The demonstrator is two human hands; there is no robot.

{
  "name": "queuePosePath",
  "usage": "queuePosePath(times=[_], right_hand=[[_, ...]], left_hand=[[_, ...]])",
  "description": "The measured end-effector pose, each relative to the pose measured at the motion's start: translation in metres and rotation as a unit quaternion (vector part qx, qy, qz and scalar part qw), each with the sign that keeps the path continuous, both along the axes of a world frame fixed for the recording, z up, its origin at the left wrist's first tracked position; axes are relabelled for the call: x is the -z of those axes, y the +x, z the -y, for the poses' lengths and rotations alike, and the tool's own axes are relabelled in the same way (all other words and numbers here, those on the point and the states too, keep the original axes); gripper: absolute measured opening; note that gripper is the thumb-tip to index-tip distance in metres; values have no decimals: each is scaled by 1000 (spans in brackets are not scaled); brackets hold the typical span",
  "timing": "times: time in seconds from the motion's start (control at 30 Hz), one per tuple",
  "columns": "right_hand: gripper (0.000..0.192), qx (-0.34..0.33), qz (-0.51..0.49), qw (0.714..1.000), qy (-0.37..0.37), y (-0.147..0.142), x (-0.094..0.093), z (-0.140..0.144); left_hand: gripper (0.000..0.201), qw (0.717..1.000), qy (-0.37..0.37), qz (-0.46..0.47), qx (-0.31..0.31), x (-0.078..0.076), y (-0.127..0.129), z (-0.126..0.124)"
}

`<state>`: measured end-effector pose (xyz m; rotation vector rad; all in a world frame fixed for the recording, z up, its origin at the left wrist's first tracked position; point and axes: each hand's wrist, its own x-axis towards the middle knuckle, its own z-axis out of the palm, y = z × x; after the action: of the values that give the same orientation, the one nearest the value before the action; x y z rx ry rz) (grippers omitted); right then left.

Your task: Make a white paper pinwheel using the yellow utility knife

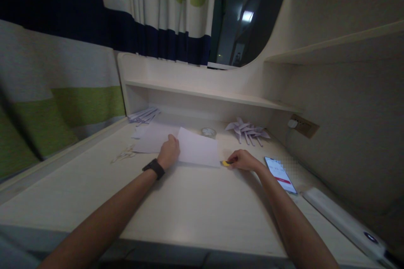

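Observation:
My left hand (168,151), with a black watch on its wrist, holds the left edge of a white paper sheet (198,149) that lies on the pale desk (176,201). To the right, my right hand (244,160) rests on the desk with its fingers closed on a small yellow tool (226,163), right at the sheet's lower right corner. Another white sheet (151,138) lies under and to the left of the first one.
Several folded paper pinwheels (248,130) lie at the back right, more folded paper (143,115) at the back left. A small round tape roll (208,132) sits behind the sheet. A lit phone (280,174) and a white bar-shaped device (344,220) lie to the right. Scraps (124,154) lie left.

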<state>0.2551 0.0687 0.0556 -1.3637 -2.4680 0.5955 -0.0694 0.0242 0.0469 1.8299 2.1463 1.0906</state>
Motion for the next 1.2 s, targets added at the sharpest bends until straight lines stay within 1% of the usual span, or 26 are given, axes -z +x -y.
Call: queuePosePath(times=[0.1,0.13,0.2,0.23,0.27,0.3,0.33,0.4,0.43,0.5,0.57,0.67,0.73,0.87,0.97,1.03,1.13,1.2], right_hand=[[25,-5,32,999,13,-2,-2,2],[26,-6,38,999,17,-3,-3,3],[25,-4,42,999,21,-4,-3,4],[25,-4,41,999,22,-5,-3,4],[24,-4,39,999,23,-6,-3,4],[24,-5,36,999,23,-7,-2,4],[24,-8,33,999,21,-8,-2,5],[25,-18,25,999,18,-10,0,5],[25,-26,20,999,16,-12,1,6],[24,-46,9,999,14,-15,2,7],[24,-64,2,998,15,-17,3,8],[23,-71,5,997,25,-21,4,10],[24,-66,9,997,29,-22,3,11],[25,-60,11,998,26,-21,2,13],[23,-73,9,997,24,-19,0,19],[22,-83,9,996,21,-18,0,26],[21,-82,16,996,33,-16,1,37],[22,-74,15,996,51,-17,2,45]], left_hand=[[26,1000,9,-11,-10,-1,2,2],[28,999,31,-25,-18,-1,3,3],[36,992,102,-68,-32,0,5,6],[40,985,140,-95,-27,0,6,8],[42,978,168,-123,-4,0,8,10],[42,971,180,-152,39,1,11,13],[41,963,179,-179,96,1,15,17],[39,934,149,-232,227,3,25,24],[40,918,131,-254,276,4,30,28],[43,889,92,-284,348,7,40,34],[46,875,50,-293,382,12,46,36],[47,876,-3,-287,388,20,49,36],[47,881,-14,-286,377,23,49,36],[44,894,11,-287,345,19,48,43],[43,902,29,-282,325,13,50,49],[43,905,38,-279,320,11,53,51],[45,902,42,-272,332,15,55,49],[45,900,24,-266,345,21,55,47]])
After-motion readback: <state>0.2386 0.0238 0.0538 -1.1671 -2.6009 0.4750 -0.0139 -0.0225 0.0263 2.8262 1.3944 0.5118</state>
